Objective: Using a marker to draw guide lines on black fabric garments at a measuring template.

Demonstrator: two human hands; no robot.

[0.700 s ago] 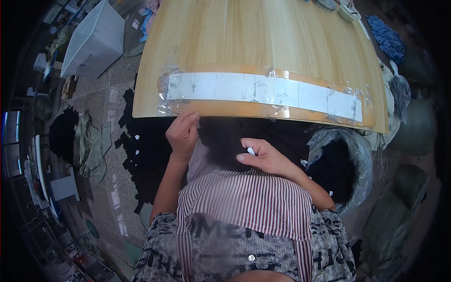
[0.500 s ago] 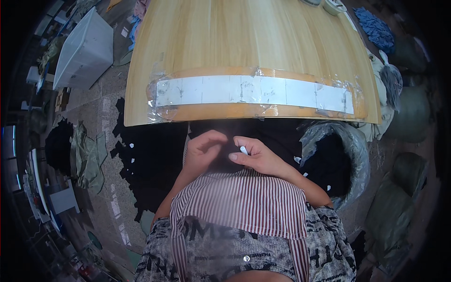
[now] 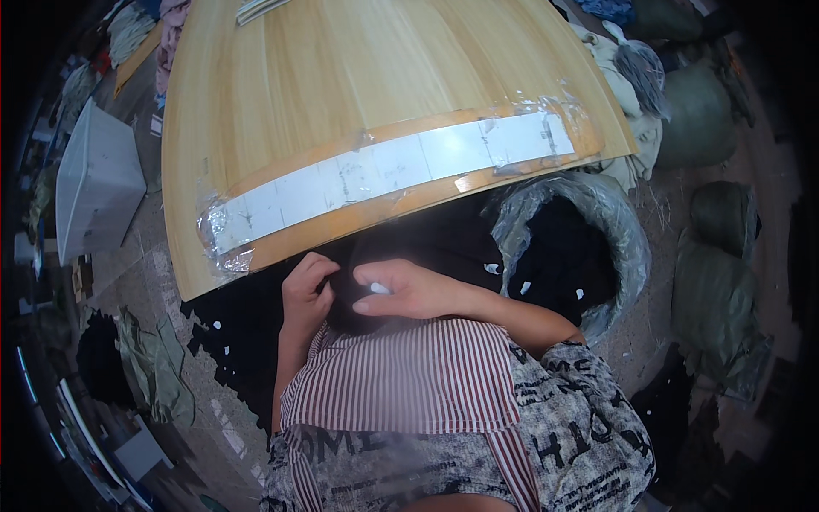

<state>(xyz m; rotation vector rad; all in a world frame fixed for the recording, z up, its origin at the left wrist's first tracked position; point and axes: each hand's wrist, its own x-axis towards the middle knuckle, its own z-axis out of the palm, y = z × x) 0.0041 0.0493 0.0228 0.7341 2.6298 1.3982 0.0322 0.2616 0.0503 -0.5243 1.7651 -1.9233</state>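
Even daylight falls brightly on the wooden tabletop (image 3: 358, 77), with glare on the crinkled clear tape (image 3: 223, 235) at its near edge. Beneath that edge the dark cloth (image 3: 426, 243) sinks into shadow, its folds perhaps lost entirely. The fisheye bends the tabletop's edge into a curve, and the corners go black. The hands (image 3: 401, 290) look slightly soft.

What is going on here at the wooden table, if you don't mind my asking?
A person sits at the edge of a wooden table with a dark garment in their lap. The left hand grips a fold of it, and the right hand pinches a small white piece against the cloth. A white strip is taped along the table's edge, and a plastic-lined sack of dark cloth stands at the person's right.
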